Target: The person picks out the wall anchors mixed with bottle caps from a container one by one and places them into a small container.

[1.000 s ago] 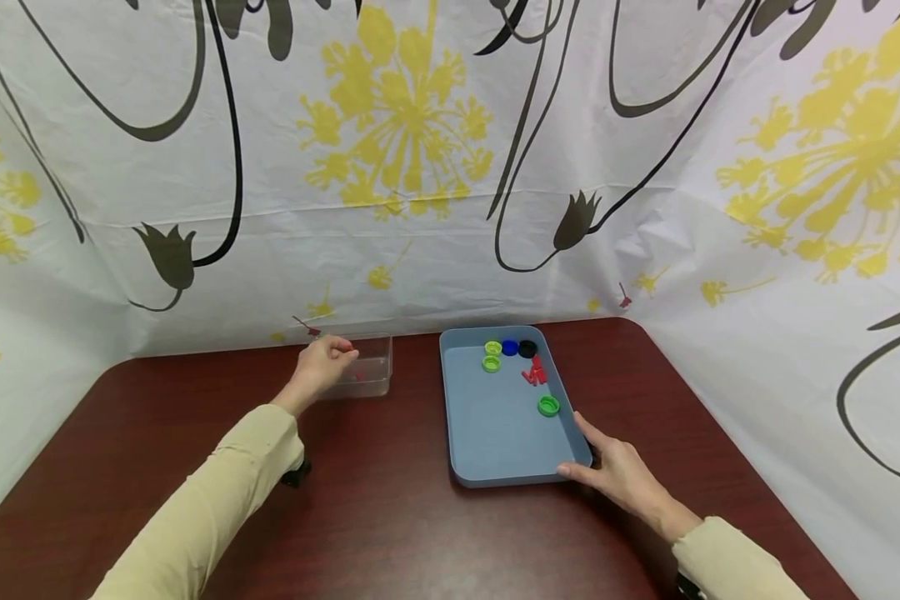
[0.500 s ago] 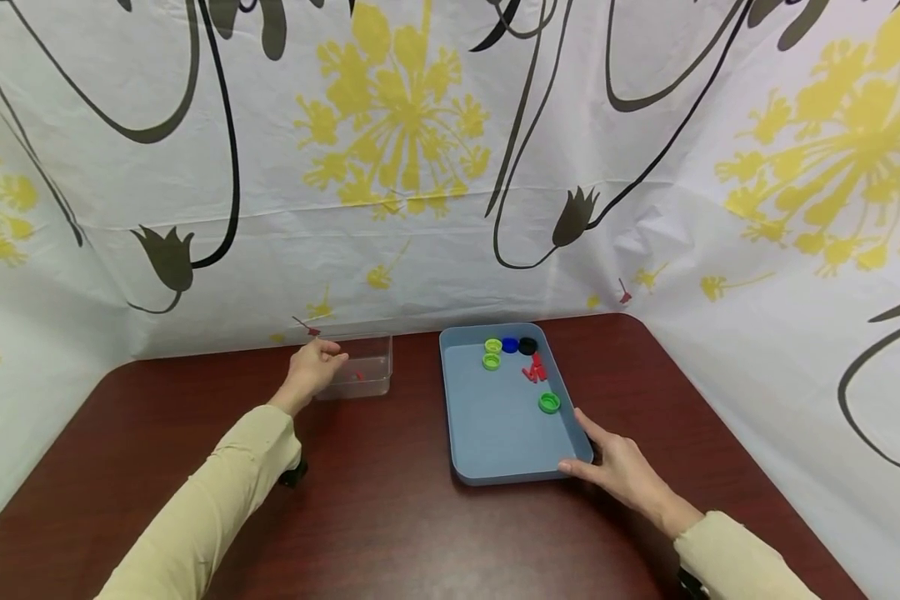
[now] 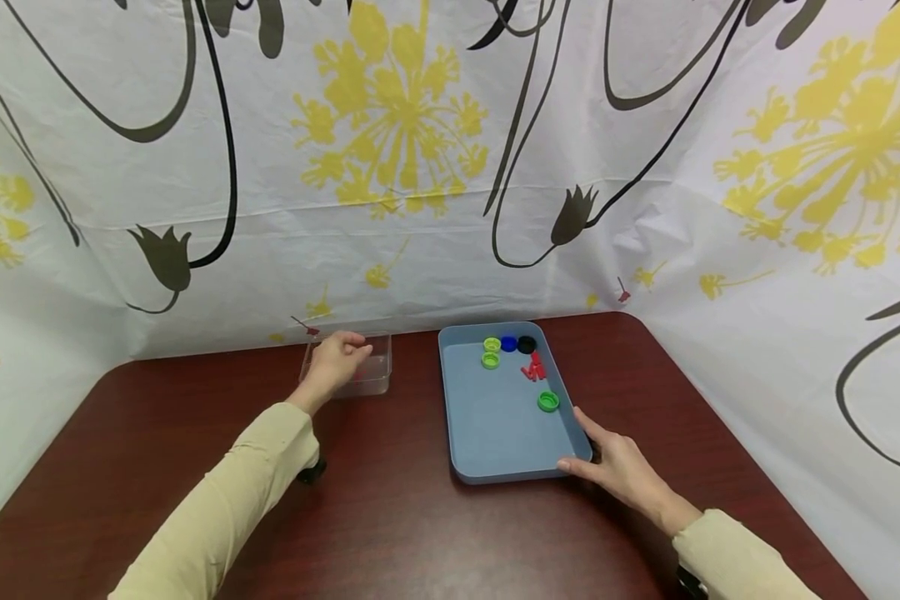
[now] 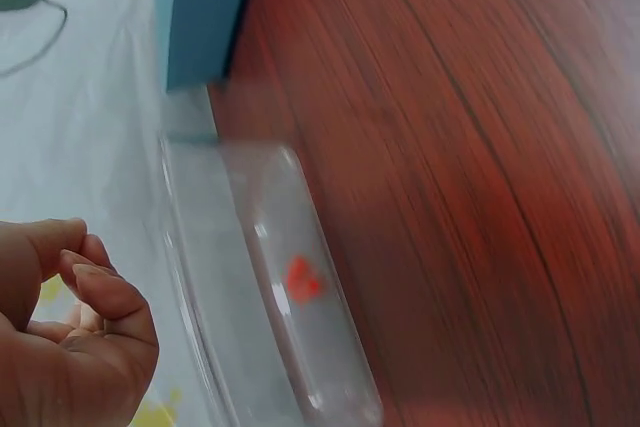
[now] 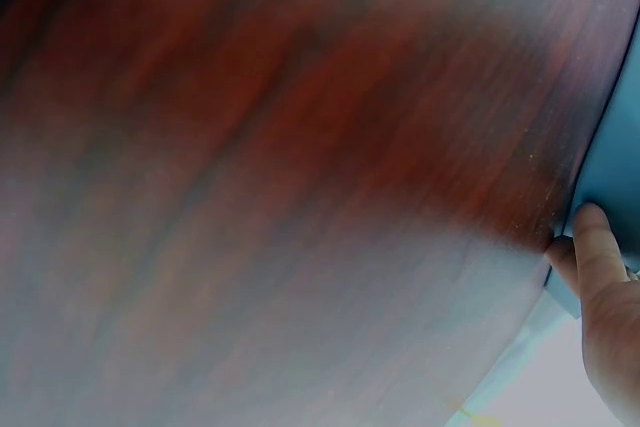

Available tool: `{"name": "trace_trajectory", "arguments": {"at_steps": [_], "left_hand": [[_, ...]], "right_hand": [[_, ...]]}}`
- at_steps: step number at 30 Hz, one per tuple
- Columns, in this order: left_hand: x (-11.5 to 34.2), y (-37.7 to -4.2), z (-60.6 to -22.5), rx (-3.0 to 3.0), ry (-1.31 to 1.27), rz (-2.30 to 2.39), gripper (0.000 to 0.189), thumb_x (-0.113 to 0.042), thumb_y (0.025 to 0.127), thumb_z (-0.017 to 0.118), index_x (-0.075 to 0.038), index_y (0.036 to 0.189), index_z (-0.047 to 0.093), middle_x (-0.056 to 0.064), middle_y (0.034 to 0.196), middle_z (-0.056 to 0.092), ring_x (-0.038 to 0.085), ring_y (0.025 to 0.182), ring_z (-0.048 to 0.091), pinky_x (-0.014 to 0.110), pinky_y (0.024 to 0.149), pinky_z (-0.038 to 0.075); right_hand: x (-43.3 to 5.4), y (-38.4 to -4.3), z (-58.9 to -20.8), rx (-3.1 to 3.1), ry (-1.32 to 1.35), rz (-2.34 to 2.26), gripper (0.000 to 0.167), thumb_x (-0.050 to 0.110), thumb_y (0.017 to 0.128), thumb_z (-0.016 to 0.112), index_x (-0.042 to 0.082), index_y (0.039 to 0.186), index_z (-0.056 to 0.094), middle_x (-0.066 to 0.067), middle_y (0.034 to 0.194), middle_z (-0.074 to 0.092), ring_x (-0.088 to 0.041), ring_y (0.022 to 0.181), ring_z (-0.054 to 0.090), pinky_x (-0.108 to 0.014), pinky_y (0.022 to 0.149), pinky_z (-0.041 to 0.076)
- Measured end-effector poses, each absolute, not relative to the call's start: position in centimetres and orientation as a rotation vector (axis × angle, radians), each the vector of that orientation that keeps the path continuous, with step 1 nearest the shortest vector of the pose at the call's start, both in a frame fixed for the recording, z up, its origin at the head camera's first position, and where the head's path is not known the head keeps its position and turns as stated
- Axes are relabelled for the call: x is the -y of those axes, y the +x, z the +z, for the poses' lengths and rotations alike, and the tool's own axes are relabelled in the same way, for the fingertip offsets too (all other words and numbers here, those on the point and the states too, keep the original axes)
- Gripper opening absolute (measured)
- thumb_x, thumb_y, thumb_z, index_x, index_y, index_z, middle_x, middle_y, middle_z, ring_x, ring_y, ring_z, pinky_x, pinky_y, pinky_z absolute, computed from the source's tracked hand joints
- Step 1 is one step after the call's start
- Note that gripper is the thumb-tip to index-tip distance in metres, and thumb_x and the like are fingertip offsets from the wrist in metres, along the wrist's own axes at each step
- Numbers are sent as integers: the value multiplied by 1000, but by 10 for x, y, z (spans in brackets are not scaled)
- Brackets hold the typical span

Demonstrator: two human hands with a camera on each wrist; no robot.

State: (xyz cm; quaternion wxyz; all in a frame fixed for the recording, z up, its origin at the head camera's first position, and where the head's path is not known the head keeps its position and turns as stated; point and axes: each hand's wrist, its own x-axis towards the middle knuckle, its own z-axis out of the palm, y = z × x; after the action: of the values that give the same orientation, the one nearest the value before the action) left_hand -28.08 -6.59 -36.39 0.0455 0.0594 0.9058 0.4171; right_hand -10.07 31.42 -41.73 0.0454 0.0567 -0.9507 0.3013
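My left hand (image 3: pixel 333 365) is over the clear plastic box (image 3: pixel 378 373) at the back of the table. In the left wrist view its thumb and fingertips (image 4: pixel 78 230) come together beside the box; I cannot tell whether something small is between them. A small red piece (image 4: pixel 303 280), blurred, lies in the box. My right hand (image 3: pixel 621 469) holds the near right corner of the blue-grey tray (image 3: pixel 495 433), thumb at the front rim and fingers along the right side. Inside the tray are several red pieces (image 3: pixel 535 367) and a green bottle cap (image 3: pixel 548 402).
Two yellow-green caps (image 3: pixel 491 360), a blue cap (image 3: pixel 508 343) and a black cap (image 3: pixel 527 344) sit at the tray's far end. Dark wooden table (image 3: pixel 412 533) lies around tray and box. A white patterned cloth (image 3: pixel 435 275) hangs behind the table.
My left hand shifted slightly left, then came back right over the box. Red showed at its fingertips a second ago and does not show there now. The right hand stays on the tray.
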Motion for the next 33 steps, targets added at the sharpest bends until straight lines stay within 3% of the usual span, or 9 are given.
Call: {"name": "trace_trajectory", "arguments": {"at_steps": [9,22,33], "left_hand": [[10,-274,-353,-2648,304,1436,38,-26,94,58,-3,123,56,20,118,59,31,110,56,42,89,46],[-91,-266,-361,-2574,429,1401,29,-22,92,62,-3,114,61,16,109,66,27,101,61,36,82,50],[-127,-256,-370,-2523,456,1361,31,-24,92,62,-3,115,61,14,115,64,24,104,61,35,83,51]], "right_hand": [[-315,-101,-418,2888,190,958,87,39,79,73,-6,142,33,-29,136,45,-38,118,53,-44,84,50],[-313,-100,-421,2863,226,980,85,34,79,75,-7,141,34,-30,136,45,-38,117,54,-43,82,52],[-316,-101,-422,2855,240,973,85,34,79,75,-8,140,35,-28,136,46,-29,110,57,-30,74,52]]}}
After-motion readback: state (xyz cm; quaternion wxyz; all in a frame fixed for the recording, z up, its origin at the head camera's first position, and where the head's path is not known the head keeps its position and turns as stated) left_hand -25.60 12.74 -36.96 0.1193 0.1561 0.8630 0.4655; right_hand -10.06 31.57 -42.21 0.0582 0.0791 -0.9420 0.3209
